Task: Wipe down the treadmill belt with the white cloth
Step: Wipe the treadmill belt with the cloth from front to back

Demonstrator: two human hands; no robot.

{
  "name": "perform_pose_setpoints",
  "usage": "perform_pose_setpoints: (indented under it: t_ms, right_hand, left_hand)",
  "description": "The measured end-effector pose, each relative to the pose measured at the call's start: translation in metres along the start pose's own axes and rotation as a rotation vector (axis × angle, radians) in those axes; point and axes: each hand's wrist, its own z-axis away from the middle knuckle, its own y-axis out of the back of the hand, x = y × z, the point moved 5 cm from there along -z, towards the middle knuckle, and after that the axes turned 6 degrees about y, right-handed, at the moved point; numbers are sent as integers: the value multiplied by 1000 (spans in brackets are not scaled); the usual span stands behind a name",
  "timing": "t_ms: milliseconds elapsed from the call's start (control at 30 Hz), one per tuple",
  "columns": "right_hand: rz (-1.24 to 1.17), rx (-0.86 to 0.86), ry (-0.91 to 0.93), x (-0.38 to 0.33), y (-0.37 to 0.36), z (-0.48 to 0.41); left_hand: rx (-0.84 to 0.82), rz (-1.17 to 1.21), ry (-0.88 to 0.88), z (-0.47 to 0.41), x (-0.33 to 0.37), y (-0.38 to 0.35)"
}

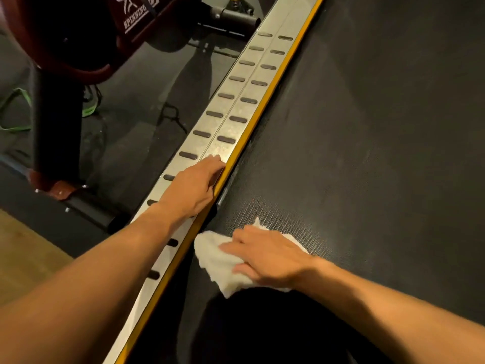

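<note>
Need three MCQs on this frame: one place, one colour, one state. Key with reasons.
1. The white terry cloth lies on: A wooden floor; B black textured treadmill belt; C a bike seat.
2. The narrow strip edging the belt is: A yellow; B red; C blue.
3. The left hand: A grips the cloth; B hangs free; C rests on the silver metal side rail.
Key: B, right hand presses it onto the belt; A, yellow line beside rail; C, palm down on rail.
</note>
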Motion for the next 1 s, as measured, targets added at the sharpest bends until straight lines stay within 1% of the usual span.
perform_pose_setpoints:
  t_ms: [33, 67, 100, 167, 233, 267, 300, 333, 367, 400, 433, 467, 500, 533, 600, 667, 700, 733, 767, 833, 867, 900, 933, 1000]
  right_hand:
    - [-30, 5, 18, -1, 4, 2]
    - [-27, 71, -21, 7, 12, 2]
    - [-8, 163, -106, 22, 25, 0]
    - [68, 290, -348, 66, 49, -2]
    - [110, 361, -545, 94, 58, -1]
    - [141, 373, -575, 97, 56, 0]
    - [171, 354, -545, 91, 49, 2]
    - [181, 301, -453, 78, 37, 4]
    - [158, 242, -323, 60, 23, 8]
    - [97, 190, -196, 40, 11, 13]
    - [8, 148, -112, 26, 2, 20]
    - [-76, 147, -85, 22, -1, 25]
    - [-129, 212, -111, 28, 3, 27]
    - [-136, 308, -181, 41, 10, 28]
    - [-56, 480, -415, 83, 35, 34]
    - [52, 548, -603, 109, 54, 46]
    - [109, 533, -633, 108, 55, 52]
    - [144, 487, -623, 101, 50, 57]
    - [145, 417, -562, 86, 38, 61]
    - [26, 276, -369, 48, 10, 70]
    - [-40, 237, -297, 35, 1, 77]
    - [-83, 239, -270, 33, 1, 84]
    - [-97, 299, -288, 40, 8, 91]
    - [-61, 488, -426, 74, 33, 102]
  left_hand:
    - [4, 1, -6, -1, 0, -1]
    - [2, 1, -8, -1, -1, -2]
    - [-6, -5, -8, -2, -2, -2]
    - [-23, 1, -19, -2, -3, -2]
    - [-15, 43, -44, -2, -4, 1]
    - [-13, 61, -43, -2, -4, 3]
    - [-10, 72, -30, -2, -3, 4]
    - [-8, 78, -10, -3, -4, 4]
    - [-1, 83, 15, -3, -3, 3]
    - [12, 81, 37, -2, -3, 2]
    - [26, 74, 45, -1, -2, 1]
    - [36, 67, 39, 0, 0, 0]
    - [37, 54, 31, 0, 1, -1]
    - [35, 32, 21, 0, 1, -3]
    - [31, -6, -13, -1, 2, -6]
    - [40, -45, -51, -2, 6, -9]
    - [43, -63, -46, -2, 8, -10]
    - [46, -80, -29, -3, 9, -12]
    - [51, -95, -10, -3, 10, -14]
    - [73, -118, 1, -3, 14, -19]
    - [78, -126, -16, -3, 17, -22]
    - [75, -127, -37, -3, 19, -26]
    - [68, -116, -51, -5, 21, -29]
    - [53, -90, -54, -9, 25, -33]
